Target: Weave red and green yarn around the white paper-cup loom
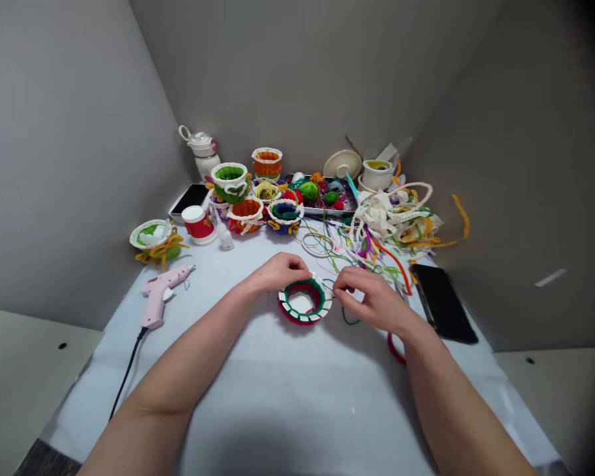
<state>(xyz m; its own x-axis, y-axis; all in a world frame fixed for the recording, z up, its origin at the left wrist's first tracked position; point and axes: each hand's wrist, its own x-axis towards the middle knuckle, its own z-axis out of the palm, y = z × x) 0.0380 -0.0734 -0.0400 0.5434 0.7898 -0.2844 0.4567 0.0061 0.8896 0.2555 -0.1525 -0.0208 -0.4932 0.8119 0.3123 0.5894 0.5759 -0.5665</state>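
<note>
A small paper cup (281,305) with slit white rim tabs and red and green yarn woven round it rests at the middle of the table. My left hand (286,270) pinches its far rim, fingers closed. Just right of the cup, my right hand (369,294) has thumb and fingers pressed together on a strand of green yarn (347,318), which loops below the hand. Whether a needle is also in those fingers is too small to tell. A piece of red cord (395,350) lies partly hidden beneath my right forearm.
A pink glue gun (156,297) with a black cable lies at left. Behind it stand a red paper cup (199,225) and several woven cups (229,182). Yarn balls fill a tray (322,213) at the back. Tangled cords (396,218) and a black phone (443,304) lie at right.
</note>
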